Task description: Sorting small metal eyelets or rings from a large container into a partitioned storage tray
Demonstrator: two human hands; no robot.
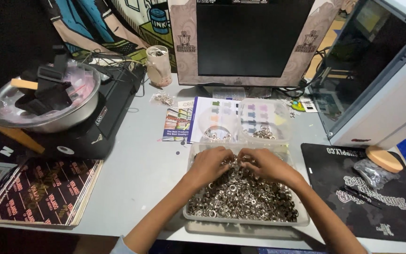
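Far left: stack of dark printed sheets [43,190] hangs over the table [137,174] edge. Above it a steel bowl [43,101] w/ black straps inside sits on a black box [104,117], cables trailing behind. Small beige cup [158,65] near the monitor [252,40].

Centre: colour-chart leaflet [179,123] under two small clear tubs [243,121], each w/ a few metal rings at the bottom. Just in front, big clear tray [245,220] heaped w/ metal eyelets [245,197].

Left hand [210,164] and right hand [266,164] meet over the far end of the heap, fingers curled in and pinched close, working a few eyelets between the fingertips; exactly what's gripped I can't tell, fingers hide it.

Right: black mat [334,188] w/ a clear bag of parts [371,171], round tan pad [384,158], pc case [377,75] behind.

Risks, as I judge: tray sits close to the near table edge, so a forearm shove could tip it. Pieces are tiny and slick, so a loose pinch drops them back into the heap or onto the table, where they roll off. Small tubs are light; a knuckle bump could upset them.
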